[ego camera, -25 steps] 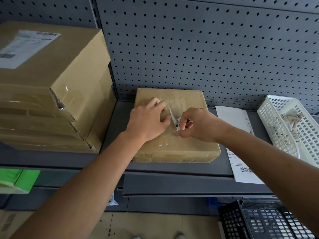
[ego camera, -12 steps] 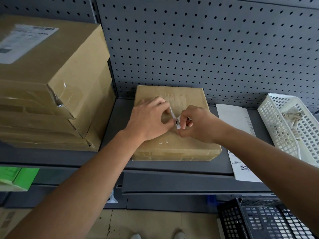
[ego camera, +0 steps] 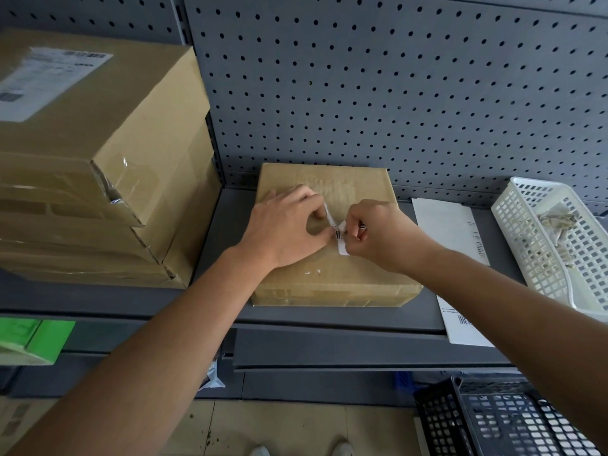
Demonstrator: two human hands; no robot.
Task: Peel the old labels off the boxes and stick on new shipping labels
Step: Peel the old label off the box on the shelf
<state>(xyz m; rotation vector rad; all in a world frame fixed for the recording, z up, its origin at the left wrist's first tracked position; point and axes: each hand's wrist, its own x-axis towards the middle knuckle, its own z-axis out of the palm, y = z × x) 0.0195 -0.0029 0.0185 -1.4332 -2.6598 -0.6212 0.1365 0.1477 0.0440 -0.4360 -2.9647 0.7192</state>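
Note:
A flat brown cardboard box (ego camera: pixel 332 281) lies on the grey shelf (ego camera: pixel 223 225). My left hand (ego camera: pixel 284 230) rests on its top, fingers curled and pressing down. My right hand (ego camera: pixel 375 233) pinches a torn white strip of old label (ego camera: pixel 340 235) with a barcode, lifted off the box top between the two hands. Small white label scraps (ego camera: pixel 312 272) remain stuck on the cardboard. A sheet of new shipping labels (ego camera: pixel 450 232) lies on the shelf to the right of the box, partly hidden by my right forearm.
A stack of larger brown boxes (ego camera: pixel 98 179), the top one labelled, fills the shelf's left. A white plastic basket (ego camera: pixel 533 232) holding peeled scraps stands at far right. A black crate (ego camera: pixel 493 419) sits on the floor below. Grey pegboard (ego camera: pixel 394 93) backs the shelf.
Both hands stay on the box top. The peeled strip has come up a little longer between them, and the view has shifted slightly.

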